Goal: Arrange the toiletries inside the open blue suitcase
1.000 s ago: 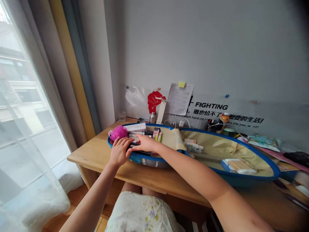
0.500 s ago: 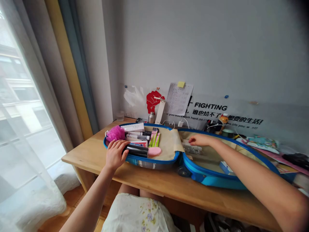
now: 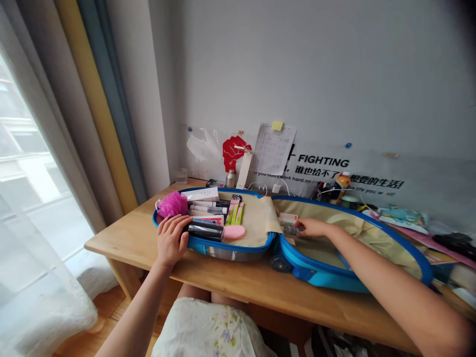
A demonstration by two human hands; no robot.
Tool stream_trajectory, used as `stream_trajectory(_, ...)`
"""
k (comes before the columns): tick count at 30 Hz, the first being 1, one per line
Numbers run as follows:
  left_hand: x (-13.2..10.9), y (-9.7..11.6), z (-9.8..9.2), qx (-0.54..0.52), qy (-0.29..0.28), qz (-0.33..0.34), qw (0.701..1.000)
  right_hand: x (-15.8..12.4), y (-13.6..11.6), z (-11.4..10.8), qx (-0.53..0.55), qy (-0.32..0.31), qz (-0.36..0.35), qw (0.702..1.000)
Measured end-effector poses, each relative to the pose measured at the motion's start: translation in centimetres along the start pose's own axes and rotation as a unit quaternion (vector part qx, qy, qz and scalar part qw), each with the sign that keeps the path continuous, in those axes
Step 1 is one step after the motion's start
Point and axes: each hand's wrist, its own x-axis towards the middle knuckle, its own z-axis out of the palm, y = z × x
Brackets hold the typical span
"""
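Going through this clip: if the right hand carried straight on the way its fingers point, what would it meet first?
The small packets just ahead of the right hand; its fingertips look at or touching them, though depth is hard to judge.

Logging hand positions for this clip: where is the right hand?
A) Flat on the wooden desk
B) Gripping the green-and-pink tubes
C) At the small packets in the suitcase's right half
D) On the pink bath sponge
C: the right hand reaches into the right half of the open blue suitcase, at the small packets.
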Motion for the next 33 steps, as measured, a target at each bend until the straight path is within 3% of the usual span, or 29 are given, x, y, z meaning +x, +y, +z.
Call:
stream_trajectory(17,-0.1,0.0,0.0,0.002,0.007,0.003,1.0,0.8,1.4,0.6,0.019,-0.038,0.03,0.999)
stream_trajectory(25,0.0,0.1,-0.1,-0.015,0.004,-0.004,1.0,0.6,2.1,-0.5,0.016,-0.024,0.031,0.999)
stream_trajectory(33,-0.1,0.2,0.0,-0.018,0.01,0.002,1.0,-3.1,2.0,-3.2,0.113,-0.014,0.052,0.992)
